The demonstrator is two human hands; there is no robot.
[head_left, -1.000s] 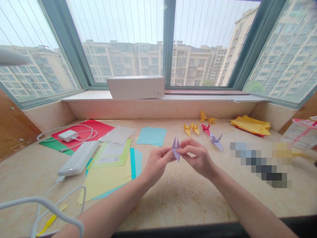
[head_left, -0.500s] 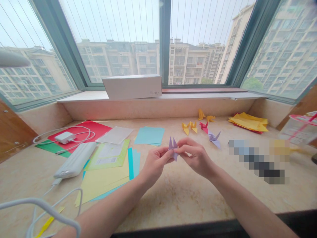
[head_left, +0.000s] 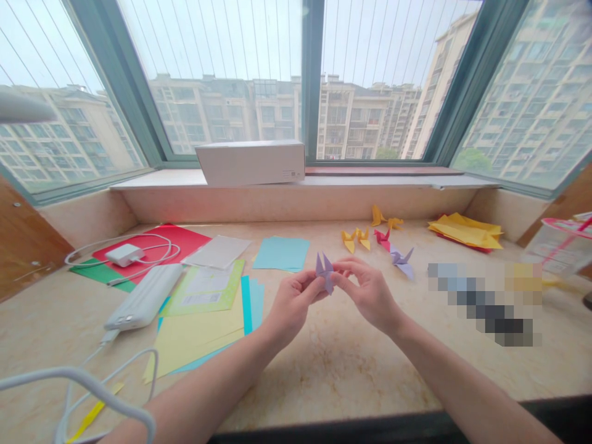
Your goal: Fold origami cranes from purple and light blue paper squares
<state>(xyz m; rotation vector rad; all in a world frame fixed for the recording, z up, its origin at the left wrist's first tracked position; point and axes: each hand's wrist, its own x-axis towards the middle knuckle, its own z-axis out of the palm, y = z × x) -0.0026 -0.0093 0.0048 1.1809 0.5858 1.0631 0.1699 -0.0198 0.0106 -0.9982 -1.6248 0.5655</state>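
Observation:
A small folded piece of lilac origami paper (head_left: 325, 271), with two points standing up, is held above the counter between both hands. My left hand (head_left: 298, 299) pinches it from the left, thumb in front. From the right, my right hand (head_left: 367, 290) grips its edge between thumb and fingers. Beyond my right hand lie a finished lilac paper crane (head_left: 403, 263), a red paper crane (head_left: 382, 239) and several yellow paper cranes (head_left: 349, 241). The fingertips behind the folded paper are partly hidden.
Left of my hands are light blue sheets (head_left: 281, 253), pale yellow sheets (head_left: 198, 339), a white power bank (head_left: 144, 296) and a charger (head_left: 124, 254) with cable. At right are yellow sheets (head_left: 467, 230) and a clear plastic cup (head_left: 562, 243). A white box (head_left: 252, 163) stands on the sill.
My right thumb and fingers have shifted a little on the lilac paper, whose upper points now spread slightly wider. The whole view has moved slightly.

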